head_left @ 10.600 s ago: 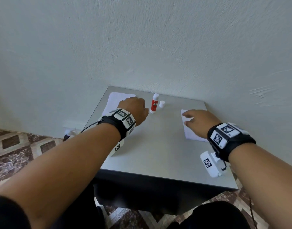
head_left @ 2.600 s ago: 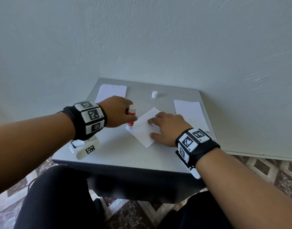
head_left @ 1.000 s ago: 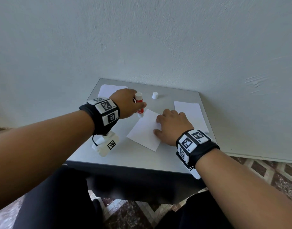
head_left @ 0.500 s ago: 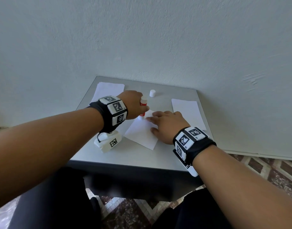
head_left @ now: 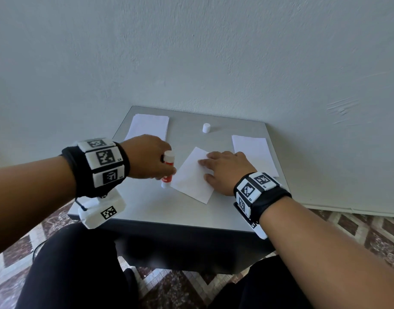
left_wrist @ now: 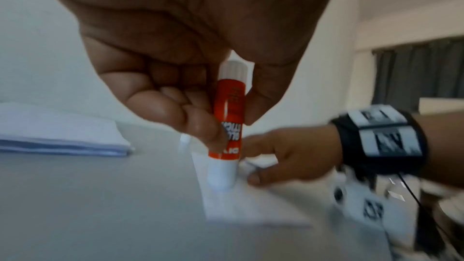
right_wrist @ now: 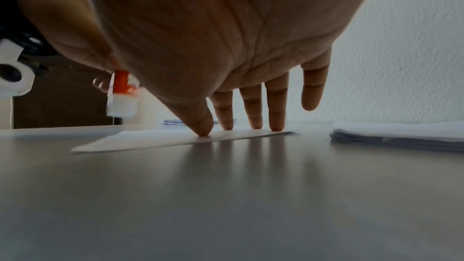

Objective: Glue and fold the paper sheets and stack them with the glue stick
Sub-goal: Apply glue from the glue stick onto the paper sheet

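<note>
- While your right hand (head_left: 225,170) keeps flat fingers (right_wrist: 253,112) pressing the sheet (head_left: 191,179), your left hand (head_left: 147,157), fingers curled round the glue stick (head_left: 167,172), has drawn it back down the near-left edge.
- Gluing likely continues; folding follows.

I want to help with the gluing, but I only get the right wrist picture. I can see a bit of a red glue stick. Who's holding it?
Observer: The left hand grips the glue stick upright, between thumb and fingers.
Operator: Is it on the paper?
Observer: In the left wrist view its white tip seems to meet the sheet near one edge, though that picture is blurry.
Operator: Where's its lid?
Observer: A small white cap stands alone on the far part of the table, apart from both hands.
</note>
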